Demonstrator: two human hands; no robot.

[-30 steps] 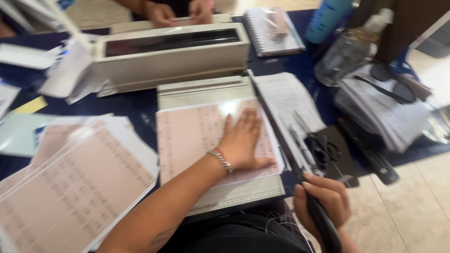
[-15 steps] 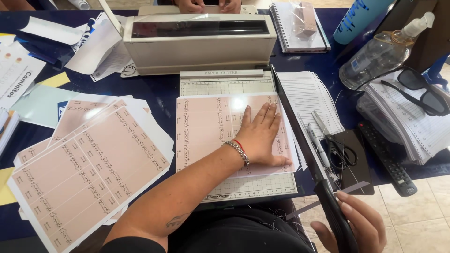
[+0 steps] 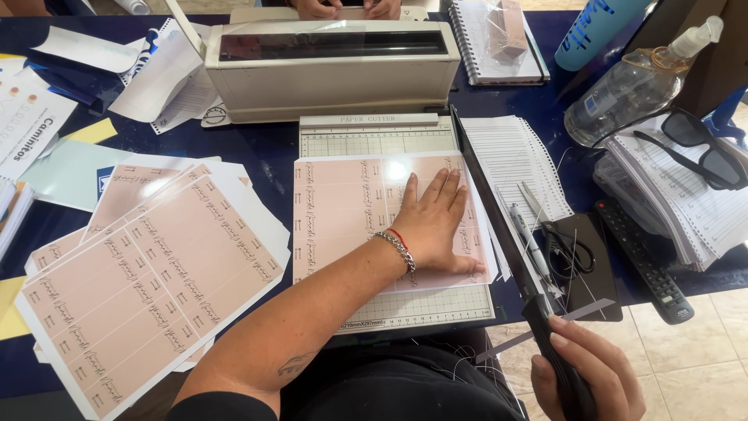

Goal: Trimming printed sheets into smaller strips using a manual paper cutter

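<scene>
My left hand [image 3: 432, 226] lies flat, fingers spread, on a pink printed sheet [image 3: 351, 214] that rests on the bed of a paper cutter [image 3: 374, 132]. A chain bracelet sits on that wrist. My right hand [image 3: 584, 374] is closed around the black handle [image 3: 557, 355] of the cutter's long blade arm [image 3: 487, 206], which lies down along the sheet's right edge. A thin pale strip of paper [image 3: 576, 316] sticks out just past the blade, near my right fingers.
A stack of pink printed sheets [image 3: 140, 273] lies at left. A beige binding machine [image 3: 327, 62] stands behind the cutter, with another person's hands [image 3: 339, 8] at its far side. Lined pages, pens, a phone [image 3: 580, 265], remote [image 3: 643, 261], sunglasses [image 3: 697, 152] and bottles fill the right.
The view has tilted up and steadied over the table. My right hand has brought the blade handle lower, and a thin cut strip now shows beside the blade. My left hand stays on the sheet.
</scene>
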